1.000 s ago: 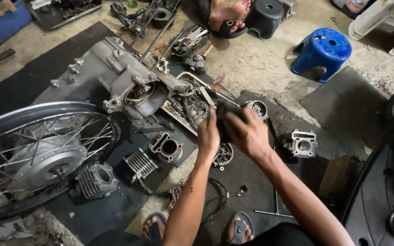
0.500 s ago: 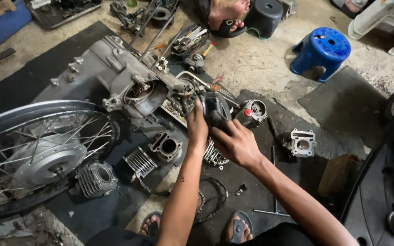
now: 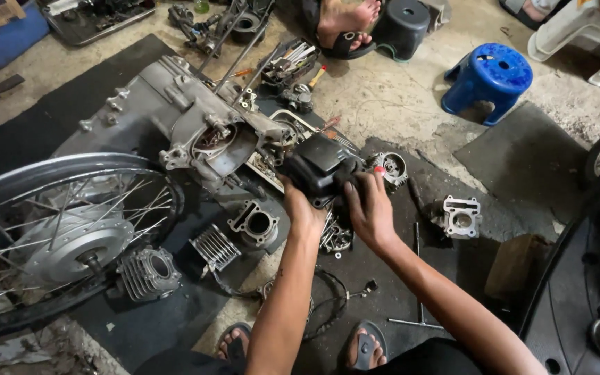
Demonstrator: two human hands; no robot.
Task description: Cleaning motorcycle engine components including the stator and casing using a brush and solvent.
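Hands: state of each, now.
Left hand: closed on the black engine part.
Right hand: closed on the same black engine part.

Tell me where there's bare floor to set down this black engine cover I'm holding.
Bare mat lies right of the cylinder head, below the blue stool. Bare concrete lies between that stool and the tool pile. Under both hands and beside the spoked wheel it is crowded with parts.
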